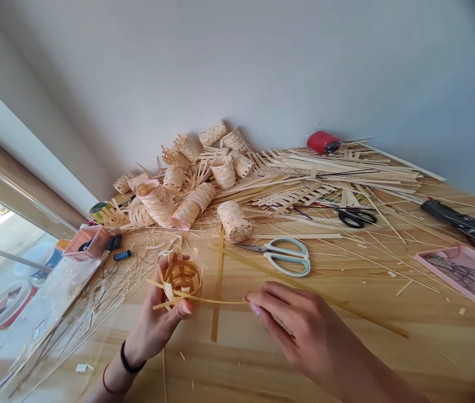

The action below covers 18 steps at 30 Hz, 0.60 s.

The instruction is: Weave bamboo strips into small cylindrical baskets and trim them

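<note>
My left hand (159, 316) is wrapped round a small, partly woven basket (183, 274), its open top tilted toward me and loose strip ends sticking up from the rim. The thumb presses at the near side of the rim. A thin yellowish strip (220, 303) runs from that rim to the right, its far end pinched between the thumb and fingers of my right hand (291, 322). Beneath the strip, a wider flat strip (217, 285) lies on the wooden table (237, 364). Behind my right hand lie white-and-blue scissors (290, 257), and a long strip (371, 316) passes under that hand.
Several woven baskets (155, 201) are heaped at the back, beside a pile of loose strips (338, 168). Black scissors (357, 217), a red spool (323, 142), a black tool (468, 224) and a pink tray (464, 280) lie to the right. A pink box (88, 240) stands left.
</note>
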Motion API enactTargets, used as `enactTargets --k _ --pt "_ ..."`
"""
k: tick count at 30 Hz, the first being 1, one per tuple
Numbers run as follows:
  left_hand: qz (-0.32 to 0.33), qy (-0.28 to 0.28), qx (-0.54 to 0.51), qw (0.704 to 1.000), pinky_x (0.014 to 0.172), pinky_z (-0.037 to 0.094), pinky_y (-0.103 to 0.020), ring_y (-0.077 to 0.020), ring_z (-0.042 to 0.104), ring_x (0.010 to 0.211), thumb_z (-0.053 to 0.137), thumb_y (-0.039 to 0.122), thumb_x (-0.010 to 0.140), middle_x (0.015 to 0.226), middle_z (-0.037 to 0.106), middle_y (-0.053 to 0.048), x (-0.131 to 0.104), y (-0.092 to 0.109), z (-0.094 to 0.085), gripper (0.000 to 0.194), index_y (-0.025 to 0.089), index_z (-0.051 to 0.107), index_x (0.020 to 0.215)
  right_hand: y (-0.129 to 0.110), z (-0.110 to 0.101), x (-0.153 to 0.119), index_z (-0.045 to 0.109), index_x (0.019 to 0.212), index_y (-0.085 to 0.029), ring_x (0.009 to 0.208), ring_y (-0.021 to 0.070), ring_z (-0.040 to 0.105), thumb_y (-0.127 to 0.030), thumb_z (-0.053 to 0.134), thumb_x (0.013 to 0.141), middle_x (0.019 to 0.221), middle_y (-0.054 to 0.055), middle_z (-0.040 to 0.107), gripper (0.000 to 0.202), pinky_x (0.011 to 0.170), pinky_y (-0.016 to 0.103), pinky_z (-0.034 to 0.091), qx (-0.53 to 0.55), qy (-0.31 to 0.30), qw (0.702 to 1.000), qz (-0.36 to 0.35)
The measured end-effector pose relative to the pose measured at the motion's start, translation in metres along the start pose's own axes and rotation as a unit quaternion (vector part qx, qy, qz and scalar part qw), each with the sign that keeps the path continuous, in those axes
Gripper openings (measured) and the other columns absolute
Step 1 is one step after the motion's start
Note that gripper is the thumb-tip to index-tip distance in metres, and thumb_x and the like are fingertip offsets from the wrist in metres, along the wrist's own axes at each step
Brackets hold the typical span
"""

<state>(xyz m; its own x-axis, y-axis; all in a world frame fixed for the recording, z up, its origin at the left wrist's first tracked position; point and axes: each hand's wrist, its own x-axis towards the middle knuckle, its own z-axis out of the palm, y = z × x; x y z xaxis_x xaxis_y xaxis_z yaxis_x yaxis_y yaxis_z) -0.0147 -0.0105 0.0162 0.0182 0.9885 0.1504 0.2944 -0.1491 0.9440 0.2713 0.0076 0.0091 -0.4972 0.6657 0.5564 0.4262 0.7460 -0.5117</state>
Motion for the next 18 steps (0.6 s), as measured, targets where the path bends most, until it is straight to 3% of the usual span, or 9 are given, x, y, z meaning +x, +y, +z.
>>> enactTargets --k 5,9,12,18 --pt "-0.026 -0.016 -0.023 0.999 0.124 0.045 -0.053 -0.0381 0.063 0.14 0.063 0.077 0.094 0.147 0.069 -0.016 -0.006 -0.004 -0.004 0.086 0.026 0.049 0.162 -0.005 0.001 -0.003 0.072 0.102 -0.02 0.072 0.0175 0.07 -0.018 0.043 0.114 0.085 0.004 0.073 0.032 0.066 0.029 0.054 -0.003 0.005 1.0 -0.003" --pt "-0.077 0.001 -0.022 0.997 0.115 0.052 -0.05 -0.0381 0.068 0.132 0.066 0.071 0.093 0.142 0.074 -0.014 -0.007 -0.002 -0.004 0.081 0.024 0.055 0.158 -0.008 0.002 -0.003 0.073 0.102 -0.021 0.071 0.0178 0.072 -0.016 0.044 0.113 0.086 0.005 0.077 0.031 0.064 0.03 0.054 -0.015 0.013 1.0 -0.022" --pt "-0.09 -0.007 0.006 0.996 0.11 0.055 -0.049 -0.0371 0.073 0.122 0.069 0.068 0.092 0.133 0.078 -0.012 -0.005 0.002 -0.005 0.074 0.024 0.061 0.152 -0.008 0.001 0.0 0.073 0.107 -0.02 0.074 0.0185 0.073 -0.015 0.048 0.112 0.087 0.005 0.078 0.026 0.068 0.031 0.055 -0.046 0.054 0.997 -0.039" --pt "-0.084 -0.072 0.019 0.994 0.111 0.056 -0.052 -0.0431 0.07 0.129 0.07 0.075 0.087 0.142 0.075 -0.014 -0.008 0.01 -0.006 0.075 0.025 0.07 0.142 -0.009 -0.008 0.007 0.07 0.104 -0.02 0.077 0.0192 0.072 -0.009 0.062 0.106 0.088 0.004 0.08 0.013 0.081 0.037 0.052 -0.117 0.141 0.982 -0.053"
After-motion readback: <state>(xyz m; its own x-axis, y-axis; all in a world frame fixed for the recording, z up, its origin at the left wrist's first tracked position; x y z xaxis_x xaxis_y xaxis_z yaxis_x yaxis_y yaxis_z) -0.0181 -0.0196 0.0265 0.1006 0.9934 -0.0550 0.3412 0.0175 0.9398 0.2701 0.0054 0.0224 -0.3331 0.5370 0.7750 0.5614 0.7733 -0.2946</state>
